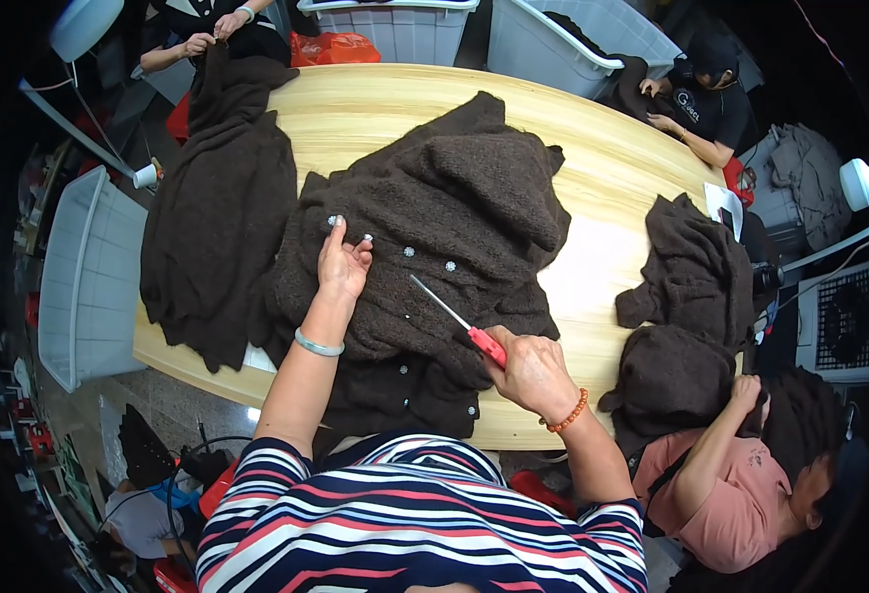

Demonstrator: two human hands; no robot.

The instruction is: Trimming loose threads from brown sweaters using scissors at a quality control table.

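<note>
A dark brown knitted garment (pixel 434 188) lies bunched in front of me, with several round, shiny, pale buttons (pixel 410 251) on it. My left hand (pixel 343 267) rests on the knit with its palm turned partly up. Its fingers are loosely curled and apart, with tips beside two of the buttons. Whether they pinch anything small cannot be made out. In my right hand (pixel 533 371) is a red-handled tool (pixel 487 346) with a long slim metal blade. Its tip points up and left, just above the garment. The fist hides part of the handle.
More brown knitwear (pixel 222 198) hangs over the table's left end, and another pile (pixel 696 267) lies at the right. Co-workers sit at the far left, far right and near right (pixel 721 484). Large grey bins (pixel 573 64) stand around the wooden table (pixel 375 99).
</note>
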